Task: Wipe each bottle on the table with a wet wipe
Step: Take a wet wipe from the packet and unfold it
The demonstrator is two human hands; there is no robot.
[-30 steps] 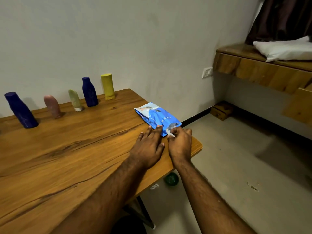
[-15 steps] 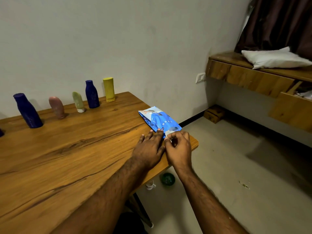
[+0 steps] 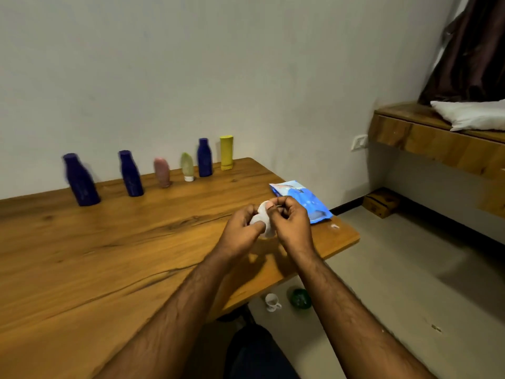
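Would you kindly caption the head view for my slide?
Both hands hold a white wipe above the table, six bottles lined behind.

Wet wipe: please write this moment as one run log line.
step: wipe out of pack | both hands: left hand and right hand hold wet wipe | bottles: six standing, untouched | pack: on table

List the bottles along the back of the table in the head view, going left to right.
Large dark blue bottle → second dark blue bottle → pink bottle → pale green bottle with a white cap → smaller dark blue bottle → yellow bottle.
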